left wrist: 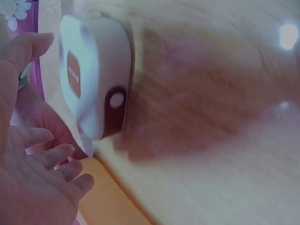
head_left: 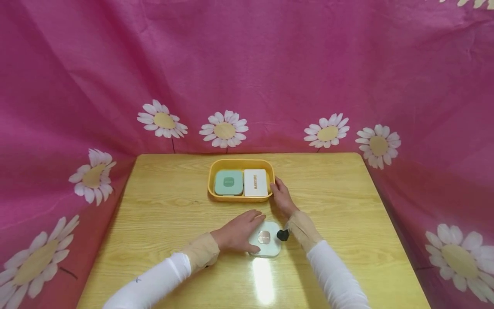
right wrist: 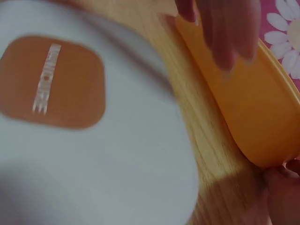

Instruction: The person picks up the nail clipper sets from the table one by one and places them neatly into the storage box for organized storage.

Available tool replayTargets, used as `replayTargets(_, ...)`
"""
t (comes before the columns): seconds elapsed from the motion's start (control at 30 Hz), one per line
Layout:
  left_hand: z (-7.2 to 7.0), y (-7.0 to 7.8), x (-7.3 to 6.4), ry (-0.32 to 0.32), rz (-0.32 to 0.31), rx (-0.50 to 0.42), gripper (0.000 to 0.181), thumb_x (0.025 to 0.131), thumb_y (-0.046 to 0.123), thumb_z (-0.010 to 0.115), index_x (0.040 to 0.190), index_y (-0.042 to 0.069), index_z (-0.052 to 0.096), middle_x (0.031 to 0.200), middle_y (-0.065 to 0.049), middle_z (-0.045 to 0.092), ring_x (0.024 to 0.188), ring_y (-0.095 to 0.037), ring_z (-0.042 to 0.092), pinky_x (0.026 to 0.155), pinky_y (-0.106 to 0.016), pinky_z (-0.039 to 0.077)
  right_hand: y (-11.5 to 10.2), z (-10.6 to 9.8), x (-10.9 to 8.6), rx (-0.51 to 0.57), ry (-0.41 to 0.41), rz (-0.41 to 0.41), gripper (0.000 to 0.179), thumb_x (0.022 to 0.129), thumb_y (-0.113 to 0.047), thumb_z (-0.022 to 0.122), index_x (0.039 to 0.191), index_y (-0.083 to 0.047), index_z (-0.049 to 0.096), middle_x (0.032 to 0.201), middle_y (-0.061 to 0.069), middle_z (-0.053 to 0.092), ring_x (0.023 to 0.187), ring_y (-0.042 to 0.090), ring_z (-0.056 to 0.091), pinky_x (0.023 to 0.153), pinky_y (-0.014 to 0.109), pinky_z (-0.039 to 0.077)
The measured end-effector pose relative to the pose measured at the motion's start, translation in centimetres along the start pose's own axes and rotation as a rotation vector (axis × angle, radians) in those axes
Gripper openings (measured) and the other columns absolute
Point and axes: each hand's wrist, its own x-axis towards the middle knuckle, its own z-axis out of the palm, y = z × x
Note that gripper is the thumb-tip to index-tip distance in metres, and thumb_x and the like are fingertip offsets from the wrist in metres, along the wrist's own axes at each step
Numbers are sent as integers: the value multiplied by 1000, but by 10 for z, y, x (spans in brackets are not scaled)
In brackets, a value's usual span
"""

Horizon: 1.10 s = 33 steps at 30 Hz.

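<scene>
A white manicure case (head_left: 272,246) with a shiny square label lies on the table in front of the tray. My left hand (head_left: 238,231) is at its left side, fingers spread and thumb near its front corner; in the left wrist view the fingers (left wrist: 61,161) curve loosely with nothing between them. Behind stands a yellow tray (head_left: 241,199), holding a green manicure case (head_left: 229,189) on the left and a white box (head_left: 255,182) lettered MANICURE on the right. My right hand (head_left: 284,198) grips the tray's right end, thumb at the rim; in the right wrist view its fingers (right wrist: 283,192) meet the tray's corner.
The wooden table (head_left: 170,184) reaches back to a pink curtain (head_left: 247,64) with daisies, which also hangs along both sides. A small black wrist camera (head_left: 283,235) on the right wrist overlaps the white case's right edge in the head view.
</scene>
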Motion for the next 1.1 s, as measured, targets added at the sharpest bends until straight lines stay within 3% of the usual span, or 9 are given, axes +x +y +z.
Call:
replayTargets(0.13,14,5,5,-19,-14,-16,105,82,54,84,161,4,36,161,-17,41,151,-31,37,125,-39,31,2,-1,2,-104,8,-20,52,115,-12,33,162,7,25,166,27,31,154,37,29,126,47,25)
replayTargets(0.3,26,14,9,-40,-15,-9,111,79,58,84,163,6,34,163,-19,38,153,-34,34,126,-42,28,9,-2,5,-140,19,-37,50,115,-13,33,161,5,27,165,25,34,154,35,31,126,47,26)
replayTargets(0.47,32,19,9,-71,-56,-5,115,76,57,84,166,11,29,168,-19,30,157,-35,25,128,-44,21,10,-2,5,-139,17,-27,51,115,-13,32,162,5,26,165,25,33,153,35,32,126,48,26)
replayTargets(0.63,40,18,10,-52,-74,31,113,77,51,86,167,14,27,169,-17,28,157,-33,25,127,-45,25,11,-3,8,-136,9,-26,51,115,-12,31,162,5,26,165,25,33,153,35,31,126,48,25)
replayTargets(0.8,49,12,11,0,-49,63,111,77,46,86,166,13,29,165,-15,34,154,-30,30,125,-43,29,10,-4,8,-142,13,-16,51,115,-13,32,162,5,26,165,25,33,153,35,31,127,47,25)
replayTargets(1.1,46,9,10,-10,-17,53,112,75,46,85,166,15,28,161,-13,36,150,-30,33,123,-43,32,3,-4,7,-67,1,-8,52,113,-5,33,162,10,21,161,34,34,148,42,38,122,52,33)
